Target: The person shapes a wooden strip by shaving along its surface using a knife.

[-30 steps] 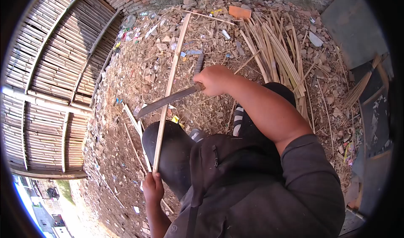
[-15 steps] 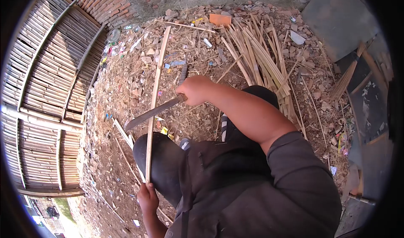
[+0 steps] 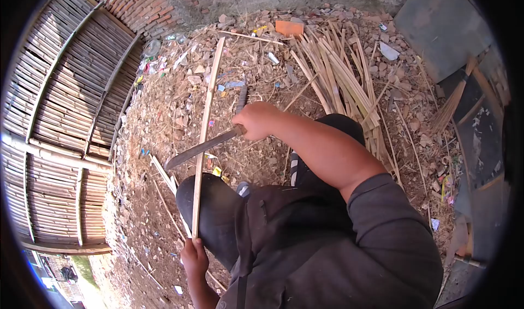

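My left hand (image 3: 195, 258) is closed round the near end of a long, pale bamboo strip (image 3: 210, 96). The strip passes over my bent left knee (image 3: 210, 202) and reaches out over the littered ground. Closed around the grip of a machete, my right hand (image 3: 255, 119) is near the middle of the view. The dark machete blade (image 3: 221, 138) slants down to the left and crosses the strip just beyond the knee. Part of the ribbed handle (image 3: 242, 97) sticks out above the hand; the rest is hidden by my fingers.
A pile of split bamboo strips (image 3: 349, 79) lies on the ground ahead to the right. More strips (image 3: 162, 170) lie beside my left knee. A bamboo fence (image 3: 71, 85) stands on the left, a brick wall (image 3: 180, 3) behind, and a stick broom (image 3: 450, 101) on the right.
The whole view has shifted slightly, with the scene sitting a little lower and to the right. Both hands keep their holds, and the machete still lies across the bamboo strip.
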{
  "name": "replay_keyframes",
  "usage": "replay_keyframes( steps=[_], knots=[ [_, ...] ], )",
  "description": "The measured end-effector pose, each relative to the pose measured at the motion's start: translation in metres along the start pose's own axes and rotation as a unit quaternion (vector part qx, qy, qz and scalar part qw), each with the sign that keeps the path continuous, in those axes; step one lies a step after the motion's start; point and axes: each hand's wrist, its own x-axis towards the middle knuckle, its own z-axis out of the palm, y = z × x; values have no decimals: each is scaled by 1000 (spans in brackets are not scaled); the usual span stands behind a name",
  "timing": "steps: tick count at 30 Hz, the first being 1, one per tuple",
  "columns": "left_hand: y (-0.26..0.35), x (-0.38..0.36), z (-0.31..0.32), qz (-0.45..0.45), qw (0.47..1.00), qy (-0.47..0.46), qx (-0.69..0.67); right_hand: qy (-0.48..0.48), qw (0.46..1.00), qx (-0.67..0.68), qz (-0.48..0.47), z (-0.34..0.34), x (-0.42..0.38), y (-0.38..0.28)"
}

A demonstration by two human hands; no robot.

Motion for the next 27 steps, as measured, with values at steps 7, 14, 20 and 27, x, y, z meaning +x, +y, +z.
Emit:
replay_keyframes(
  steps=[7,14,20,27],
  knots=[
    [0,-1,-1,-10,1000,-16,19,8,1000,-5,1,3,1,0],
    [2,1,-2,3,1000,-4,26,21,1000,-1,-7,-5,-5,-4],
    [3,0,-4,-14,999,-12,34,56,998,6,-28,5,0,3],
    [3,-1,-4,-9,999,-11,42,52,997,-38,-47,-1,-2,-8]
  ],
)
